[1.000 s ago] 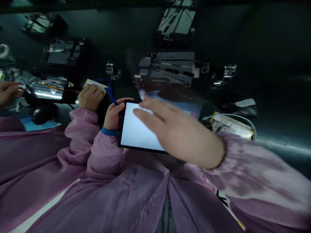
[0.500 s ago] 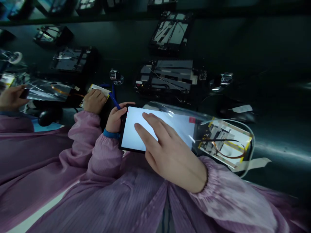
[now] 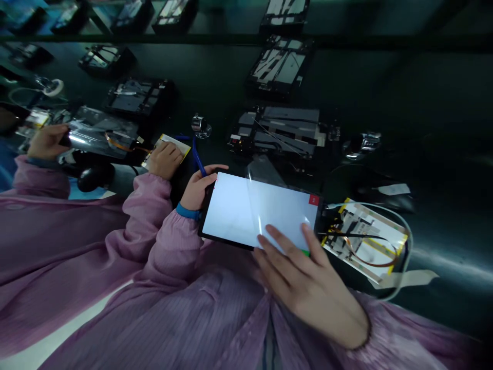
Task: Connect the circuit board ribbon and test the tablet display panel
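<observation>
My left hand (image 3: 196,190) grips the left edge of a lit tablet screen (image 3: 234,205), thumb on the front. The screen glows white, with a red square in its upper right corner. A clear plastic film (image 3: 265,172) lies over part of it and sticks out beyond the top edge. My right hand (image 3: 308,282) is open, fingers spread, over the lower right of the screen. Whether its fingertips touch the glass I cannot tell. A black cable runs from the screen's right side to a white-and-silver battery and board assembly (image 3: 370,241) with yellow edges.
An opened device (image 3: 281,131) lies behind the screen, with another (image 3: 279,67) farther back. Shiny metal stands (image 3: 362,145) flank it. A blue strip (image 3: 198,156) is beside my left hand. At left a co-worker's hands (image 3: 167,159) handle a similar screen (image 3: 100,131).
My right hand has moved down and right, from the middle of the screen to its lower right. The film's loose end no longer stretches out to the right. The view has shifted slightly.
</observation>
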{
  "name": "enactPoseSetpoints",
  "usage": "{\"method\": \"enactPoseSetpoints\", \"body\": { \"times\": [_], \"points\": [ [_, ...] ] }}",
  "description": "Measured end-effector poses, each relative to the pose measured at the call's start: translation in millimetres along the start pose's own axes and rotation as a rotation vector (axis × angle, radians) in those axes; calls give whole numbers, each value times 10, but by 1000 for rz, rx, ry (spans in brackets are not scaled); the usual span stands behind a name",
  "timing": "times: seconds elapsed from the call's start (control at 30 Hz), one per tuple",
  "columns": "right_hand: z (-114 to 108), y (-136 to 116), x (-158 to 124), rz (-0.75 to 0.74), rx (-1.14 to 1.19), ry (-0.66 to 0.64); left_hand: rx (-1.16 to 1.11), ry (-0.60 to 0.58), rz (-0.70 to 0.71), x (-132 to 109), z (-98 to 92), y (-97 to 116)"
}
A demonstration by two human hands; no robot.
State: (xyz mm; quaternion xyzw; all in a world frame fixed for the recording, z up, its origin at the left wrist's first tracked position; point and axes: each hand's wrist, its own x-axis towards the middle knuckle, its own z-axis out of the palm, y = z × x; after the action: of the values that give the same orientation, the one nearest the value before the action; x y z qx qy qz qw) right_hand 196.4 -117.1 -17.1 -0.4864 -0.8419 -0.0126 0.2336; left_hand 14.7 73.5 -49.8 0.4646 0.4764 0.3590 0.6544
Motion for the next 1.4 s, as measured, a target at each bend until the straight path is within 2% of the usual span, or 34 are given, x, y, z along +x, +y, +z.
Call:
{"method": "enactPoseSetpoints", "body": {
  "times": [0.13, 0.3, 0.4, 0.53, 0.63, 0.73, 0.87, 1.0, 1.23, 1.4],
  "points": [
    [133, -11, -145, 274, -71, -6, -22, -10, -6, 10, -6, -3],
    [280, -113, -131, 456, -138, 54, -27, -57, 7, 22, -39, -27],
    [276, -133, -83, 485, -206, 78, -7, -52, 29, 29, -56, -53],
    [207, -50, -66, 416, -175, 48, -25, -44, 69, 43, -75, -103],
    [145, 45, -45, 285, -118, -12, -74, -55, 92, 45, -89, -137],
    [90, 124, 35, 164, -216, -41, -94, -86, 109, 38, -100, -148],
    [68, 200, 192, 67, -380, 2, -83, -108, 77, 45, -106, -136],
    [97, 234, 305, -9, -326, 49, -107, -120, 65, 53, -97, -123],
    [206, 129, 445, -59, -188, 66, -78, -118, 98, 64, -129, -116],
    [277, -152, 568, -14, -64, 91, -116, -147, 35, 31, -115, -102]
  ]
}}
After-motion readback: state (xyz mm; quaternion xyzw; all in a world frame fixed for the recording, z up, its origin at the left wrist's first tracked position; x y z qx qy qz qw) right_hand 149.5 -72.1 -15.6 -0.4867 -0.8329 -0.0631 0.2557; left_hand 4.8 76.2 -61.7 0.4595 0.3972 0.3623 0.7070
